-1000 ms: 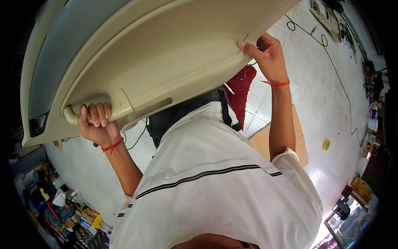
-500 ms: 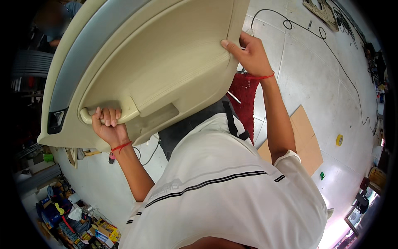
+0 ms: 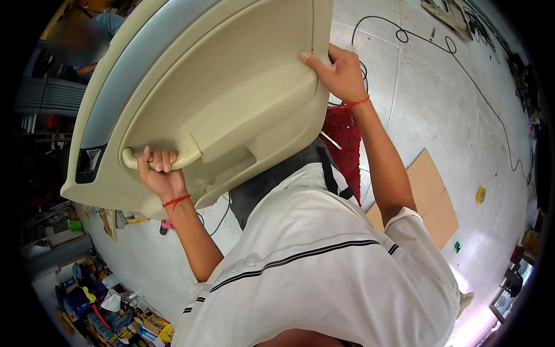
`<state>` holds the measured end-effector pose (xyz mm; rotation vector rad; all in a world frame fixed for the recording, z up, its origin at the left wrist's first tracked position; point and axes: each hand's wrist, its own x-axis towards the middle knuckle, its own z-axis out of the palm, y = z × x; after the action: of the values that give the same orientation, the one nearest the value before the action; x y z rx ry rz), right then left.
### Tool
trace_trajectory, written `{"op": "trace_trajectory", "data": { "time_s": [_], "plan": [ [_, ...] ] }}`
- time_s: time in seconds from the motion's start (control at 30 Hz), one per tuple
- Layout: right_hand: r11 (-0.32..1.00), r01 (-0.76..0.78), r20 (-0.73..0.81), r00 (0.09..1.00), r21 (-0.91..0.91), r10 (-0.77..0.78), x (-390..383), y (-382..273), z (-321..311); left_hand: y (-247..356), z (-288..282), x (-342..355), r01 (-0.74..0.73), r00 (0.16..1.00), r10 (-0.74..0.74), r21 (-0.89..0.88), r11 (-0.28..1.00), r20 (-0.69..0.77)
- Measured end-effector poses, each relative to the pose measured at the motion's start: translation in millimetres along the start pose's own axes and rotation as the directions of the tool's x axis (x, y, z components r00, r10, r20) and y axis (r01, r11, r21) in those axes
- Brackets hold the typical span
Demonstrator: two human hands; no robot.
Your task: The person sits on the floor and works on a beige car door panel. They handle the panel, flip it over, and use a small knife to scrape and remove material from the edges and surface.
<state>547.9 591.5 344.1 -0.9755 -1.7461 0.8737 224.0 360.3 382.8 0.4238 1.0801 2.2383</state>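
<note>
A large beige car door panel point(image 3: 231, 75) with a grey upper strip fills the upper middle of the head view, held up off the floor. My left hand point(image 3: 159, 176) is curled around the panel's pull handle point(image 3: 185, 157) at its lower left. My right hand point(image 3: 338, 72) grips the panel's right edge, thumb on the face. Both wrists carry a red string. My white shirt with a dark stripe point(image 3: 324, 272) fills the lower middle.
On the grey tiled floor lie a red mat point(image 3: 347, 144), a flat cardboard sheet point(image 3: 430, 196), a black cable point(image 3: 462, 63) and a yellow tape roll point(image 3: 481, 195). Tool boxes and clutter point(image 3: 104, 301) sit lower left. Another person point(image 3: 87, 43) is at the upper left.
The panel has swung round and tilted more upright, and both hands have moved with it. More of the floor on the right shows now.
</note>
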Motion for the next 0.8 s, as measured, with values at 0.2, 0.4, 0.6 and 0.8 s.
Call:
{"op": "trace_trajectory", "data": {
  "time_s": [0.2,0.4,0.6,0.8],
  "plan": [
    [0.997,-0.077,0.095,0.993,0.000,0.076,7.5,1.6,-10.5,2.5,-3.2,0.4,-0.004,1.000,0.004,-0.003,1.000,0.003],
    [0.938,-0.206,0.221,0.964,0.280,0.146,6.3,16.5,-15.8,0.8,-2.8,3.0,-0.002,1.000,0.002,0.007,1.000,-0.003],
    [0.783,-0.297,0.224,0.953,0.546,0.205,-10.9,18.9,-3.8,0.1,-6.4,3.3,-0.008,1.000,0.008,0.007,1.000,-0.012],
    [0.848,-0.333,0.100,0.942,0.412,0.321,-14.1,-2.1,20.2,-2.4,-11.8,6.7,-0.005,1.000,0.005,0.001,1.000,-0.007]
  ]
}}
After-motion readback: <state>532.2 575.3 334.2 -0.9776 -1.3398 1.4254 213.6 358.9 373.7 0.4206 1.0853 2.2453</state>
